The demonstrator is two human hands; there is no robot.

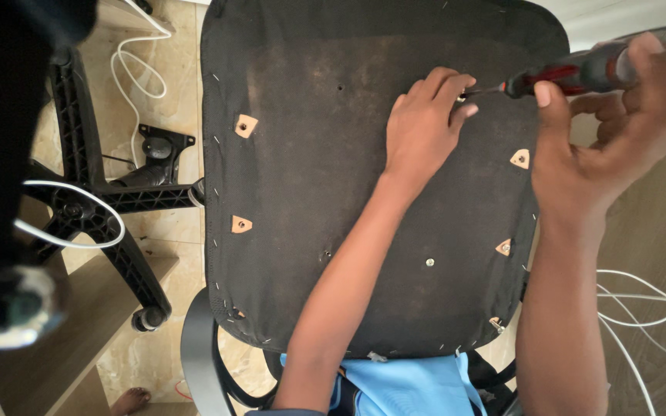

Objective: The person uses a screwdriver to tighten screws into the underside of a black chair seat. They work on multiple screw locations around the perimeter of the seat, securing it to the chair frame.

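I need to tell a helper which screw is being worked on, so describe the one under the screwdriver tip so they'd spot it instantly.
Start at the big black upturned chair seat. Near its far right edge, the left hand pinches a small screw at the screwdriver tip. Unlike the tan patches elsewhere, it alone sits between fingers.

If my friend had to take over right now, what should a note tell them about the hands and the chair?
Left hand: fingertips steady the screwdriver tip at a hole near the far right of the upturned chair seat.
Right hand: wrapped around the red-and-black screwdriver.
Nearby: the wheeled chair base lies on the floor to the left; white cables on the right.
Done: one silver screw already sits in the seat.
Left: whether the screw at the tip is tight cannot be told; several patched holes look open.
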